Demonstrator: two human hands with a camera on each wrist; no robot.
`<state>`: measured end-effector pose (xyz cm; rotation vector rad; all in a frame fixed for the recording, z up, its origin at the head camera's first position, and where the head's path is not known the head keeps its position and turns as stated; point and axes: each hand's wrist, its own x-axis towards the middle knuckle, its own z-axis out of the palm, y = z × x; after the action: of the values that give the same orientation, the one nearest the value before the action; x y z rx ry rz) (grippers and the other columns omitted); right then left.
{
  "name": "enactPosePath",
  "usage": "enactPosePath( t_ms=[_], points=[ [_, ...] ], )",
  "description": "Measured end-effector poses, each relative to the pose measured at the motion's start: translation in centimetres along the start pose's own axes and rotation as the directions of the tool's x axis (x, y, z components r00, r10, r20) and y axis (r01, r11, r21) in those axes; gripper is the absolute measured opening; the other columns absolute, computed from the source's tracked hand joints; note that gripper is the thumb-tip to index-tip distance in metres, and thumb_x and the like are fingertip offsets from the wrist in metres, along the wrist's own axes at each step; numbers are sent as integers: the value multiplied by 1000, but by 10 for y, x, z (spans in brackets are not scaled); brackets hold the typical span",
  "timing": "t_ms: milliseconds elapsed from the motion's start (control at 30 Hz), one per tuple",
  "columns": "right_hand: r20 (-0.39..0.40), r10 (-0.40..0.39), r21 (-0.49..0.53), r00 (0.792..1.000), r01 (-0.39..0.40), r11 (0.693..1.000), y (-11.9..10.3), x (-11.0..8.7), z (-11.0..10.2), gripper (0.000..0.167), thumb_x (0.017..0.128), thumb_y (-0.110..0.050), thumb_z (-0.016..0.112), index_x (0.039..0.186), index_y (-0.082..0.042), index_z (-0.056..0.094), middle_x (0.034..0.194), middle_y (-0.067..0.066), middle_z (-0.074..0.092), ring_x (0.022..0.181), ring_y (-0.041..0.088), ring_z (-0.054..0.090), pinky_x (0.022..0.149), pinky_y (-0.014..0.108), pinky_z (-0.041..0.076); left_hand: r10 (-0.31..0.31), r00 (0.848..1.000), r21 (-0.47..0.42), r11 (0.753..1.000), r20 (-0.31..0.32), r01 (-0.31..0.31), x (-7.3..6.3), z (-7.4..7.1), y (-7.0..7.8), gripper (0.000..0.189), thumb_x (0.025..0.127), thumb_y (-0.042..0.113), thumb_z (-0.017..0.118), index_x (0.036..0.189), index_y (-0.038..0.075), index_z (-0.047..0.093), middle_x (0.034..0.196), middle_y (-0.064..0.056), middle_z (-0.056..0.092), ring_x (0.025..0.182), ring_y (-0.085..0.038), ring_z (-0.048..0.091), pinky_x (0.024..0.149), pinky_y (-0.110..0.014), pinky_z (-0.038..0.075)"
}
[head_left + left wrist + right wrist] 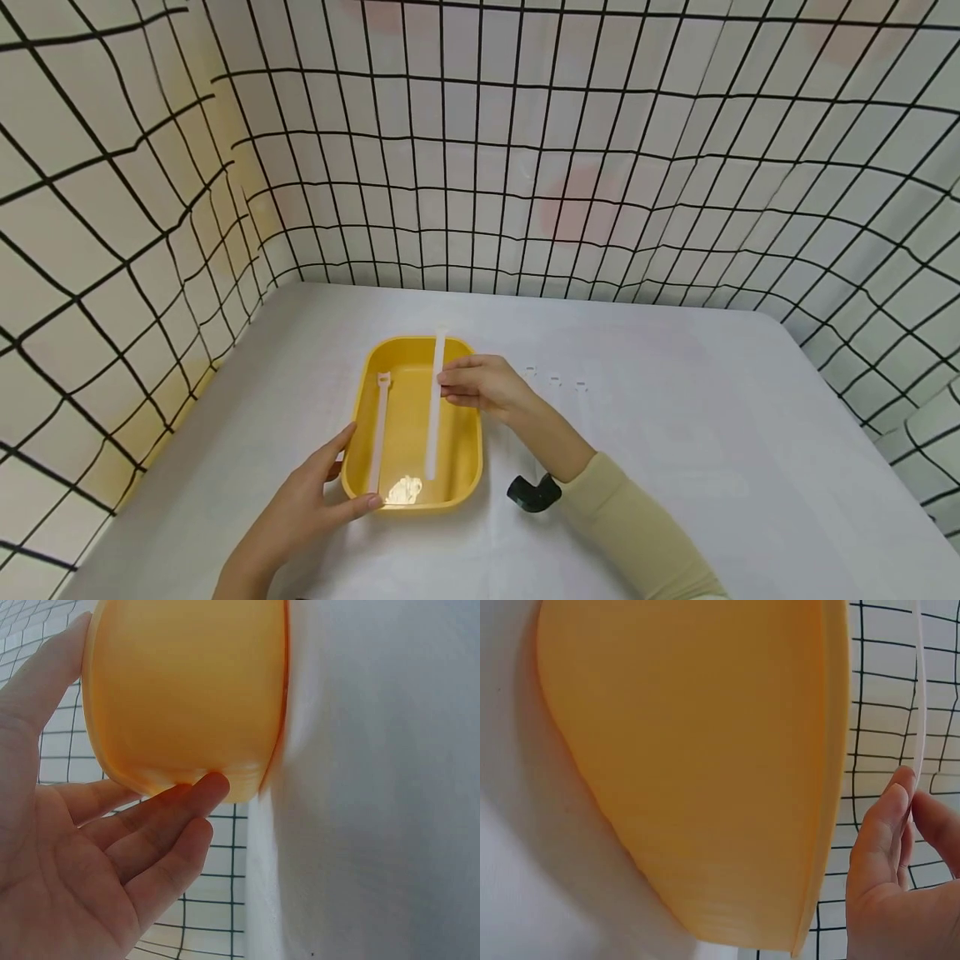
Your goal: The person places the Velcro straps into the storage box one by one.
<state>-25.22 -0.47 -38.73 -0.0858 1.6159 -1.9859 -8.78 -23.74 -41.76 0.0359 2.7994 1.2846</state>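
My right hand point(480, 385) pinches a white cable tie point(434, 417) between thumb and fingers, over the right half of a yellow tray point(412, 507). In the right wrist view the thin strip point(921, 697) rises from the fingertips above the tray's rim point(832, 750). A second cable tie point(380, 433) lies lengthwise along the tray's left side, its head at the far end. My left hand point(303, 496) holds the tray's near left corner, thumb on the near rim. In the left wrist view its fingers point(169, 832) lie against the outer wall.
Several more pale cable ties point(555, 381) lie on the white tabletop point(697, 400) right of the tray, partly behind my right forearm. A black elbow pipe fitting point(534, 493) sits beside that sleeve point(637, 525). Black wire mesh point(517, 150) borders the table at the back and sides.
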Motion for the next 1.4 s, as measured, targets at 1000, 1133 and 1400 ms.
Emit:
enactPosePath(
  t_ms=[1000, 1133, 1400],
  points=[
    [-59, -25, -54, 998, 22, 998, 24, 12, 41, 7, 87, 4, 67, 92, 6, 63, 72, 6, 66, 62, 13, 66, 60, 24, 56, 31, 1000, 3, 1000, 1, -31, 1, -1, -1, 98, 79, 48, 79, 154, 9, 29, 149, -17, 40, 114, -35, 56, 95, -59, 42],
    [-87, -5, -84, 996, -3, 996, 28, 15, 44, 9, 85, 5, 69, 92, 8, 65, 71, 8, 67, 61, 14, 67, 59, 24, 56, 24, 1000, -4, 1000, -8, -24, 1, 1, -3, 99, 78, 50, 79, 154, 11, 29, 149, -15, 41, 114, -34, 57, 95, -58, 43],
    [-116, 49, -143, 992, -65, 988, 33, 20, 46, 8, 85, 2, 71, 90, 7, 69, 70, 8, 68, 60, 15, 68, 62, 27, 57, 28, 1000, -8, 1000, -13, -28, 1, 2, -4, 99, 77, 51, 79, 153, 10, 30, 148, -15, 42, 113, -34, 57, 95, -59, 42]
  ],
)
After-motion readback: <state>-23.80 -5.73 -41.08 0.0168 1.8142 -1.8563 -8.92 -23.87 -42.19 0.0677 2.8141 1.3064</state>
